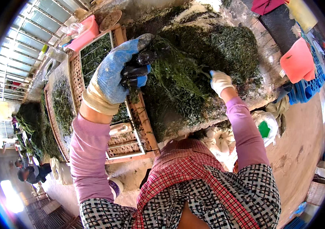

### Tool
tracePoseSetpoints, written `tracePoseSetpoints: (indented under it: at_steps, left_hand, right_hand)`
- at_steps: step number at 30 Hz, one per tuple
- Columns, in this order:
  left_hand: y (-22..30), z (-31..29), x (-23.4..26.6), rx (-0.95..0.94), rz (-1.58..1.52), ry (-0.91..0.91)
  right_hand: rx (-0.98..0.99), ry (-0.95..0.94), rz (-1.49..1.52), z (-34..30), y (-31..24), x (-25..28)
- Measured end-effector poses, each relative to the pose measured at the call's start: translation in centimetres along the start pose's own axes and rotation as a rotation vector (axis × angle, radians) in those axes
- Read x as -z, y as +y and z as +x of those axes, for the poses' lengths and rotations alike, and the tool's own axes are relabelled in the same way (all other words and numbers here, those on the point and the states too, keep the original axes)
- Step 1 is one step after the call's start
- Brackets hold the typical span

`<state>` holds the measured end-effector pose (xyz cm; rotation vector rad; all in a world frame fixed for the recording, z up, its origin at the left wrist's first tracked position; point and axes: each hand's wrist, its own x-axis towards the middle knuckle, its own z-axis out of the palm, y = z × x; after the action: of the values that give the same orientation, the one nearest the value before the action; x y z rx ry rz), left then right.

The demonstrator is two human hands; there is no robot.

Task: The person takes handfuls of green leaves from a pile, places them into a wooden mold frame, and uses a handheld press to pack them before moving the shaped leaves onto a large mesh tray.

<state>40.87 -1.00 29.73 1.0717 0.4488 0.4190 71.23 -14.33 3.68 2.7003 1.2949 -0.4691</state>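
My left hand (118, 72), in a blue and cream glove with dark-stained fingertips, is curled closed around one end of a bunch of stringy green plant strands (177, 72), which look like seaweed. From there the bunch spreads rightward, over a heap of the same stuff (227, 45). At its right end is my right hand (220, 81), in a pale glove with blue fingers. Those fingers appear closed on the strand ends, though they are small and partly turned away. Left of the heap, a white rectangular frame (132, 155) lies on a perforated brown board, with green strands inside it.
A coral-pink basin (85, 34) stands at the back left, another pink container (298, 61) at the right by a blue plastic crate (307, 91). More trays with green material (61, 95) stretch leftward. A white bag with something green (264, 128) sits below my right forearm. Two people (32, 171) are far left.
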Motion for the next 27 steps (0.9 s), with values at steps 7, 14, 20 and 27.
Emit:
tracePoseSetpoints:
  at_steps: [7,14,20,27]
  left_hand:
    - [-3.7,-0.1,2.1,0.207,0.026,0.05]
    - [-9.7,-5.7,6.5,-0.366,0.691,-0.183]
    - [-11.5,-17.5,17.4,0.319,0.518,-0.334]
    - [-12.7,-26.7,27.4,0.644,0.454,-0.015]
  right_hand:
    - [0.494,-0.225,0.435,-9.4,-2.5,3.0]
    - [0.584,-0.825,2.599,-17.7,-18.6,-3.1]
    - [0.256,-0.918,2.915,-20.7,-28.1,-7.9]
    - [0.131,-0.93,2.866,-24.5,-37.7,-15.7]
